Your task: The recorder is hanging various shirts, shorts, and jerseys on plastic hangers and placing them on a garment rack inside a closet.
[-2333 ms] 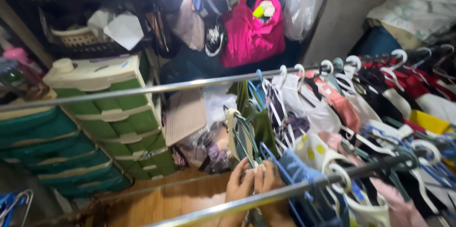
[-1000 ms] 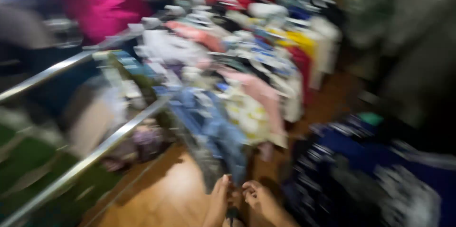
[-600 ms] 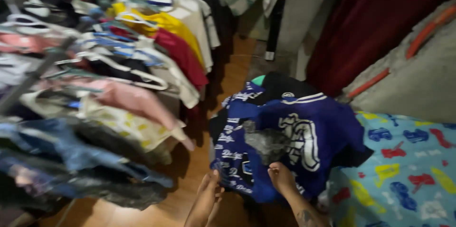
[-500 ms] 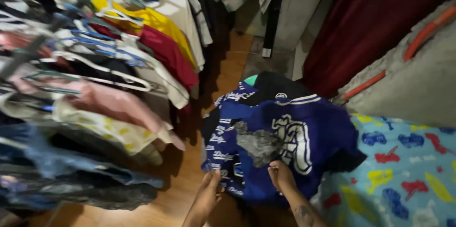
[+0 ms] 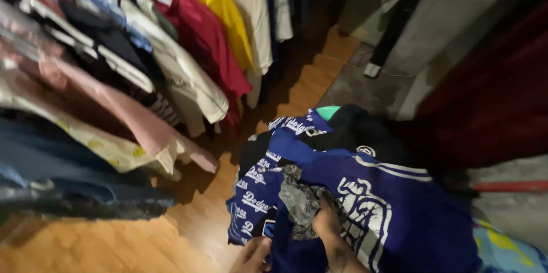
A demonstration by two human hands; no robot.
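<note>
Our right hand [image 5: 326, 223] has its fingers clamped on a crumpled grey garment [image 5: 299, 199] atop a blue jersey pile [image 5: 377, 216], our left hand [image 5: 252, 256] loosely open at the pile's edge, bare wooden floor [image 5: 194, 221] between pile and clothes rack [image 5: 114, 79].

Both hands are showing bare, with no gloves, rings or watch appearing. The right hand [image 5: 326, 223] is leading into an unsleeved forearm bearing a dark tattoo marking. The left hand [image 5: 251, 255] is showing only partly at the frame's lower edge.

Both hands low in view: right hand [image 5: 326, 223] fingers curled forward, left hand [image 5: 252, 255] half-cropped, fingers bent
</note>
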